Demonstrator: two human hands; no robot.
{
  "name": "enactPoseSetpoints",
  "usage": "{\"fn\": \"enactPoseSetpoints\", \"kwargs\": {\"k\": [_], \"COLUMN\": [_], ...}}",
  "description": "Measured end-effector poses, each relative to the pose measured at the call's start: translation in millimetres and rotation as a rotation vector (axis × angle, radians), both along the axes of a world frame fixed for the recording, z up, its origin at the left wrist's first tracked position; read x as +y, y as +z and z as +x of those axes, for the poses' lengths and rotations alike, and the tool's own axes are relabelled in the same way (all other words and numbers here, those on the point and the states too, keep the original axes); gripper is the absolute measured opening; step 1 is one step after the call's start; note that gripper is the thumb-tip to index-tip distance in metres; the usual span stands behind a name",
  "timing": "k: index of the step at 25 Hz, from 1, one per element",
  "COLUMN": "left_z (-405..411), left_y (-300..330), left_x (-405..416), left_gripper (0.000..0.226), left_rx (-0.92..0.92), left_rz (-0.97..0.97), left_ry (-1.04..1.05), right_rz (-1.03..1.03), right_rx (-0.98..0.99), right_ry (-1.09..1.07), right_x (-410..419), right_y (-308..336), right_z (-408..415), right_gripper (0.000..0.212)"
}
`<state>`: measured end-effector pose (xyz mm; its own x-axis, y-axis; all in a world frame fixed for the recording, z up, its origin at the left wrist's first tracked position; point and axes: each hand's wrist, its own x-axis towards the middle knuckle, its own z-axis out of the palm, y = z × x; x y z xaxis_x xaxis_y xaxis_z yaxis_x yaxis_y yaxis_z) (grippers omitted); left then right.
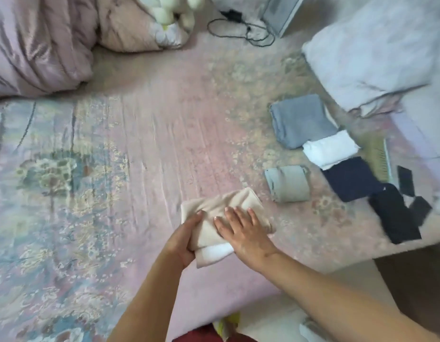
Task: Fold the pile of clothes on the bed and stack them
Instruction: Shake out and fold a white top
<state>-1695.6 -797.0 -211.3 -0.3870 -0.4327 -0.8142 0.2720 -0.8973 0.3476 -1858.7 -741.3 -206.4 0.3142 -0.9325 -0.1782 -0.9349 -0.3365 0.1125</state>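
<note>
Beige garment (pixel 215 206), pink floral bedsheet (pixel 140 134), grey (pixel 300 119), white (pixel 330 149), navy (pixel 352 178) & black (pixel 394 213) folded clothes.

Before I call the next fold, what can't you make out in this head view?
- Beige garment: underside and near edge hidden by left hand and right hand.
- Black pieces at the right: motion blur, type unclear.
- Plush toy: cut off by top edge.

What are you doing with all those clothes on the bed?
A person is folding clothes on the bed. The left hand grips the edge of a folded beige garment while the right hand presses flat on top. Other folded pieces already lie to the right: a grey-blue one, a white one, a navy one and a small light grey one.
</note>
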Motion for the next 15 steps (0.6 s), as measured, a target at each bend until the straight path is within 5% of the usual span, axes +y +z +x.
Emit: {"fn": "enactPoseSetpoints", "kwargs": {"k": [9, 15], "left_z": [-184, -330], "left_y": [101, 115], "left_x": [-20, 6], "left_gripper": [0.033, 0.03], "left_rx": [0.001, 0.084], "left_rz": [-0.147, -0.099], "left_ry": [-0.279, -0.208], "right_rz": [-0.339, -0.242], "right_rx": [-0.024, -0.197], "right_ry": [-0.185, -0.074], "right_x": [21, 41], "right_y": [98, 122], "right_z": [-168, -333], "right_gripper": [0.043, 0.088]}}
